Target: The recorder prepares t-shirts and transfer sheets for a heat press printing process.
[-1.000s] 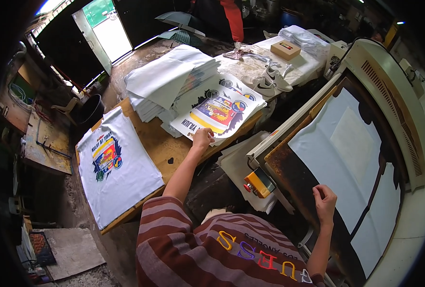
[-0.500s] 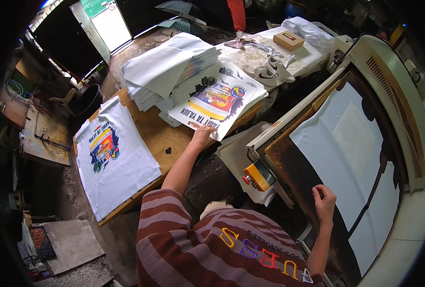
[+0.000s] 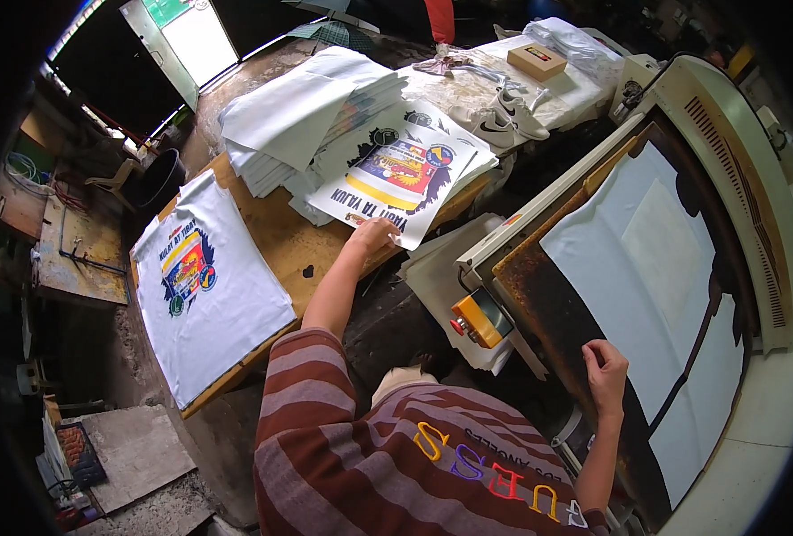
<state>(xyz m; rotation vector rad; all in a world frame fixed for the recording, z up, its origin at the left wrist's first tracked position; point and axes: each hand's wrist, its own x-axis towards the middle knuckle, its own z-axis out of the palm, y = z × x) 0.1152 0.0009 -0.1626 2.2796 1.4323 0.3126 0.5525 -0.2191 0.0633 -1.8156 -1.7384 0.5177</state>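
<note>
My left hand pinches the near corner of a printed transfer sheet, which bears a mirrored colour design. That sheet lies on top of other sheets beside a tall stack of white sheets. At the left end of the wooden table, a white shirt panel with a colourful print lies flat. My right hand hovers by the near edge of an open heat press, fingers curled to the thumb with nothing visible in them. White fabric with a paler rectangular patch covers the press bed.
The press's raised beige housing curves along the right. A yellow control box with a red button juts out between table and press. Pale sheets sit below it. White sneakers and a cardboard box rest on the far table.
The view has shifted slightly, so the table and sheets sit a little higher and further left. My left hand stays on the sheet's corner; my right hand keeps its curled pose.
</note>
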